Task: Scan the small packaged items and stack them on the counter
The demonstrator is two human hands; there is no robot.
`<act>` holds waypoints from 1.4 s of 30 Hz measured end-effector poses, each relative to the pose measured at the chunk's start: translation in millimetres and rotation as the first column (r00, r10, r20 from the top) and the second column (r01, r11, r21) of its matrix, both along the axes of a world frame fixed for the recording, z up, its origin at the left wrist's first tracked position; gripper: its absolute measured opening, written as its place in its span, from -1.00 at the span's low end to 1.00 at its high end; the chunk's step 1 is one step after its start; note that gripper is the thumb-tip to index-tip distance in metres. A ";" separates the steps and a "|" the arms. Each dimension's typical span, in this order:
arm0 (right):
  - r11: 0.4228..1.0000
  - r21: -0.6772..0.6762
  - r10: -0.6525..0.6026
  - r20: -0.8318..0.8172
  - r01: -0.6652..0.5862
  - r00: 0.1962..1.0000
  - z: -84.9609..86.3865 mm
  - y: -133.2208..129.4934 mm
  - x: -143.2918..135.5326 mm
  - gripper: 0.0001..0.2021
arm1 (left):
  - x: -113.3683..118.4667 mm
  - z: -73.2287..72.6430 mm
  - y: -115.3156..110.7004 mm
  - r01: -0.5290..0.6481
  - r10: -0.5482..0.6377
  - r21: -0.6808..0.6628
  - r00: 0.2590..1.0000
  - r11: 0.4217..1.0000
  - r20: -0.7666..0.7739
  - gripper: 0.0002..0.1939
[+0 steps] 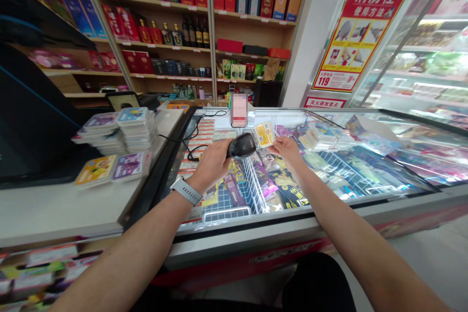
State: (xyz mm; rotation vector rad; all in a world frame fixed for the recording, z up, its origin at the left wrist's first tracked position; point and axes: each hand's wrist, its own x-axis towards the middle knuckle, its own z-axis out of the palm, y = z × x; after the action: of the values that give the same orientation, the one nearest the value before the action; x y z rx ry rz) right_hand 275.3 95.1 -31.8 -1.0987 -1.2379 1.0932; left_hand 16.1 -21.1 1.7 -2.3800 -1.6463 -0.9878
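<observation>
My left hand (212,163), with a watch (186,191) on its wrist, is wrapped round the handle of a black scanner (242,146). The scanner's head points right, close to a small yellow-labelled pack (264,134). My right hand (287,150) pinches that pack by its lower right edge, over the glass-topped freezer. A black cable (195,131) lies on the glass to the left. Right of my right hand, a pile of similar flat packs (323,136) rests on the glass.
Stacked packs (135,129) stand on the white counter (91,209) at the left, beside a dark monitor (32,107). A pink and white stand (239,109) is at the freezer's far edge. The freezer's front rim (248,234) runs below my forearms. Shelves of boxes stand behind.
</observation>
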 end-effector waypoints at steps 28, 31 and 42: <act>1.000 0.002 -0.015 -0.012 0.015 1.000 2.4 -2.0 0.4 -0.83 | 0.8 -6.1 2.8 0.029 -0.028 0.029 1.000 0.999 -0.014 -0.49; 0.999 0.015 -0.036 -0.068 0.037 0.997 3.3 -1.2 1.8 -0.79 | 1.1 -6.8 3.0 0.031 -0.030 0.031 0.999 0.999 -0.019 -0.50; 0.939 0.341 0.002 -0.131 0.043 0.991 61.3 -65.2 -23.1 -0.55 | 3.4 -5.8 1.4 0.061 -0.061 0.001 0.998 0.998 -0.018 -0.52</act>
State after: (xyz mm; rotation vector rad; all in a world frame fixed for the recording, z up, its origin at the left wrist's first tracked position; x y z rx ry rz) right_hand 252.1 29.9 29.4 -0.7607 -1.2536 0.8752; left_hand 19.5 -19.7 -4.1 -2.4440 -1.5751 -0.9740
